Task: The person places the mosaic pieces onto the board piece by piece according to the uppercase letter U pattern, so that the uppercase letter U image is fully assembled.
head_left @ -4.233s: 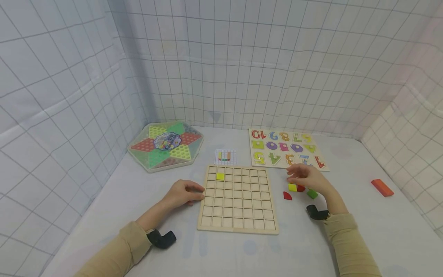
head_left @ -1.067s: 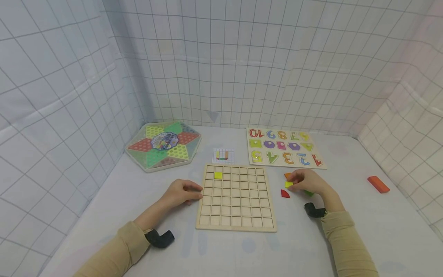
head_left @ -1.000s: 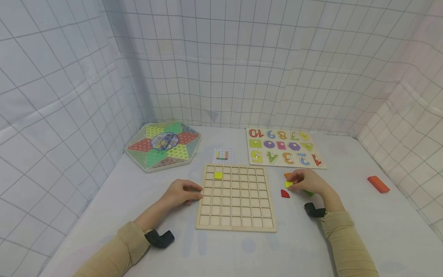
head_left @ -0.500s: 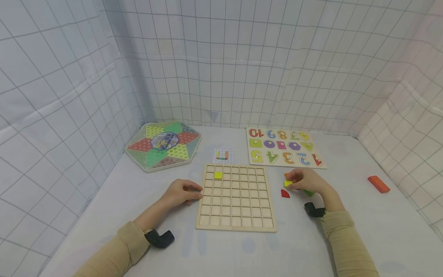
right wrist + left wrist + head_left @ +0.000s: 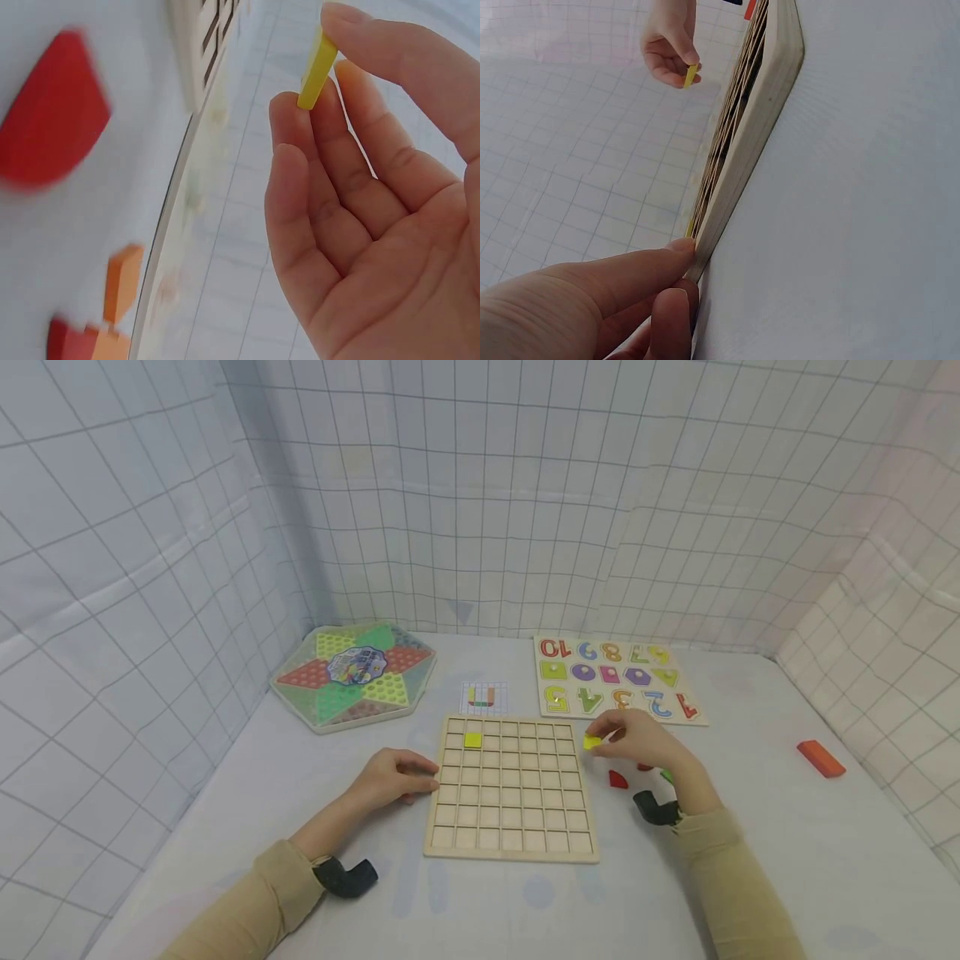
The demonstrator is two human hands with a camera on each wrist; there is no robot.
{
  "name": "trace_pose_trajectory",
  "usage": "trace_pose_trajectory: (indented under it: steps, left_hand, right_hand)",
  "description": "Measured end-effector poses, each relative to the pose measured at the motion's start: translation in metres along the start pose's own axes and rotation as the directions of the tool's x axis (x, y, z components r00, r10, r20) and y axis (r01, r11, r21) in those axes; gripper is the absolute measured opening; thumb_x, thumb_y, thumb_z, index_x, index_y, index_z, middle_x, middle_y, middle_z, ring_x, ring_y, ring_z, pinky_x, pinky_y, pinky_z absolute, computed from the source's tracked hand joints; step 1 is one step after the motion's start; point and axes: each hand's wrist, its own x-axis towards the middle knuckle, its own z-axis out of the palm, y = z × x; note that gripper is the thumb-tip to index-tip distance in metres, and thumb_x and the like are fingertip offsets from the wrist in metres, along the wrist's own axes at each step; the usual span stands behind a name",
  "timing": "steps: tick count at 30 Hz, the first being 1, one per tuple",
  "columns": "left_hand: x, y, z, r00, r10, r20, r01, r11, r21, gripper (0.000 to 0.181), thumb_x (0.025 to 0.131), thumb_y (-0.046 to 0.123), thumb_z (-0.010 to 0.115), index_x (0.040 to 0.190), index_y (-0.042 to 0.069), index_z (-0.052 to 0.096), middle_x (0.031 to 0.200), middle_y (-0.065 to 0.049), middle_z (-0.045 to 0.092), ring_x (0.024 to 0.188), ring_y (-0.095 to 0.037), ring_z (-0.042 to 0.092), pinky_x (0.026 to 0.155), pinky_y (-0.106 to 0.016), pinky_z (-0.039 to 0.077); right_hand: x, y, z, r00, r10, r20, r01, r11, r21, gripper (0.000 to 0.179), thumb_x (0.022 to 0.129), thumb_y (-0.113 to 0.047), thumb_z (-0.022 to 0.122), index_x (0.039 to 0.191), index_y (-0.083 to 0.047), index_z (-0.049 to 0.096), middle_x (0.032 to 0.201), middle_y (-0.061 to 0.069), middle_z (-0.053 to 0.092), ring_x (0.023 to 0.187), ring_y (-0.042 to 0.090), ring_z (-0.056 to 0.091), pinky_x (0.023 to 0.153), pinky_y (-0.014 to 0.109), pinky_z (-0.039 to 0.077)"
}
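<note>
The yellow tile [image 5: 592, 742] is up in the right hand [image 5: 637, 739], bright, flat and thin, pinched between thumb and fingertip! It hangs just off the right edge of the wooden grid board [image 5: 512, 793], near the far right corner. Over at the left edge, the left hand [image 5: 392, 776] has thumb and finger touching the rim; whether they grip it or merely rest there, I can't tell. A second yellow tile [image 5: 472, 740] sits in the board, second cell in from both the left and far edges.

On the table surface [image 5: 480, 910], a red quarter-round piece [image 5: 618, 779] lies near the board's right edge, a patterned card [image 5: 483, 697] just past its far edge, the number puzzle [image 5: 618, 681] behind, a star-patterned game board [image 5: 356, 677] at the far left corner, an orange-red block [image 5: 821, 759] by the right edge.

The right hand and wrist block plenty, leaving slivers of another red piece [image 5: 644, 767] and a green piece [image 5: 667, 776]. Orange pieces [image 5: 122, 285] show only from the right wrist, the lowest cut off; the nearest red is blurred there.
</note>
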Motion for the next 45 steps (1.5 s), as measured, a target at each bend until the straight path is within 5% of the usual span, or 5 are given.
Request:
trace_pose_trajectory:
  steps: [19,31,45]
  left_hand:
    - [0.000,0.001,0.000,1.000,0.004,0.008,-0.004,1.000,-0.014,0.028,0.075,0.020,0.079,0.098,0.006,0.072,0.077,-0.003,0.068,0.063,-0.014,0.061,0.054,-0.031,0.051]
    - [0.000,-0.001,0.000,0.999,0.026,0.025,-0.025,1.000,-0.016,0.030,0.076,0.021,0.079,0.100,0.005,0.072,0.077,-0.003,0.069,0.062,-0.014,0.060,0.054,-0.031,0.051]
    - [0.000,-0.002,-0.002,0.999,0.034,0.027,-0.034,0.999,-0.012,0.031,0.076,0.023,0.079,0.100,0.005,0.072,0.076,-0.003,0.069,0.060,-0.014,0.060,0.054,-0.031,0.050]
  right_hand:
    - [0.050,-0.058,0.043,0.968,-0.242,0.073,0.233,0.966,0.116,0.026,0.080,-0.023,0.076,0.101,-0.011,0.068,0.099,-0.002,0.066,0.091,0.016,0.060,0.083,0.032,0.049]
    - [0.075,-0.085,0.074,0.957,-0.261,0.128,0.235,0.954,0.187,0.027,0.079,-0.020,0.077,0.102,-0.009,0.069,0.097,-0.002,0.067,0.090,0.013,0.060,0.080,0.028,0.050]
    - [0.093,-0.087,0.095,0.942,-0.269,0.200,0.228,0.952,0.205,0.026,0.078,-0.017,0.077,0.101,-0.007,0.069,0.095,-0.001,0.066,0.085,0.012,0.059,0.079,0.026,0.049]
